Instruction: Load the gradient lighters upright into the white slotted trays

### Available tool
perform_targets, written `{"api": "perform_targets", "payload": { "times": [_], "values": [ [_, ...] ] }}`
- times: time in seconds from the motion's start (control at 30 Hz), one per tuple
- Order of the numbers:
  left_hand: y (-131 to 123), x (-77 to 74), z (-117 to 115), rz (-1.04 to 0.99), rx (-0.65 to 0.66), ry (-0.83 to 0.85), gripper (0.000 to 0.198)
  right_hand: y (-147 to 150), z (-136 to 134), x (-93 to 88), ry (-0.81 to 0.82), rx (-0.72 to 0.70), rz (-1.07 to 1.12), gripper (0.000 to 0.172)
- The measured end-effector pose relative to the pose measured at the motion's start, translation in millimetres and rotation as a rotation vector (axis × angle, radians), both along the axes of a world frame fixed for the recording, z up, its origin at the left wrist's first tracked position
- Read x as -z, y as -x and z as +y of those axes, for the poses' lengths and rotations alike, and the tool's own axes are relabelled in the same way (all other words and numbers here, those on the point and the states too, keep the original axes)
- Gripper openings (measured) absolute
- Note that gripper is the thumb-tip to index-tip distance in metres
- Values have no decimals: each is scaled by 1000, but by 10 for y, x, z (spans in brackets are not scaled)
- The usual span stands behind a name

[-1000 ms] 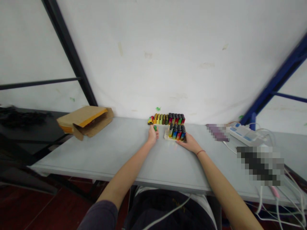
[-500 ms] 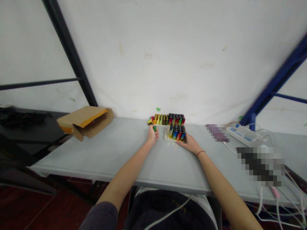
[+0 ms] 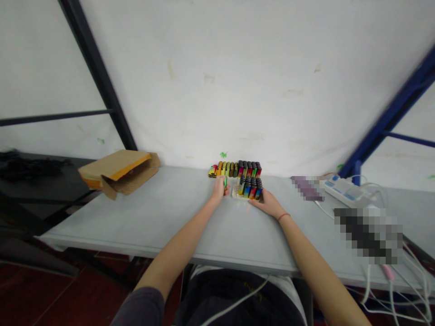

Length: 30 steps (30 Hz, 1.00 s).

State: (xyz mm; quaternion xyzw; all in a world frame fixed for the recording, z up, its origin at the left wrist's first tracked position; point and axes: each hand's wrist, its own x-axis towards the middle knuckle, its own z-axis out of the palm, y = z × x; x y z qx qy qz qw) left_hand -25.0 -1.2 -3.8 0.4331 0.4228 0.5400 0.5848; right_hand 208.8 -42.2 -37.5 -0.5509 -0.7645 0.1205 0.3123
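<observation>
Well off to the left of both hands lies a flattish brown cardboard box (image 3: 115,170) with an orange-yellow band, its open end facing the hands; its dark inside cannot be made out. Just beyond the left hand (image 3: 218,189) lie red-and-yellow lighters (image 3: 212,170), then upright yellow and olive lighters (image 3: 227,169), then a block of multicoloured, black-topped lighters (image 3: 249,169) farther back. Between the hands sits a low white plastic tray (image 3: 235,194), bare sockets at its left end, upright black-topped multicoloured lighters (image 3: 250,188) packing the rest. The left hand is closed, fingers and thumb together on a slim green lighter (image 3: 225,182), just left of the tray. The right hand (image 3: 269,203) grips the tray's right end, thumb along the near edge, fingertips partly hidden.
</observation>
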Motion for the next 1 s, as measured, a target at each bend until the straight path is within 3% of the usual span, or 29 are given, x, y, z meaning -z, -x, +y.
{"api": "perform_targets", "payload": {
  "times": [0.13, 0.23, 0.5, 1.0],
  "values": [
    [-45, 39, -45, 293, 59, -467, 29, -3, 9, 10, -4, -2, -2, 59],
    [-53, 64, -56, 473, 61, -656, 33, -2, 12, 14, -6, -8, -2, 59],
    [-53, 213, 34, 543, 164, -678, 42, -8, 19, 28, -16, -5, 6, 61],
    [1, 168, -11, 767, 47, -855, 33, -5, 15, 22, -5, -6, 3, 61]
  ]
}}
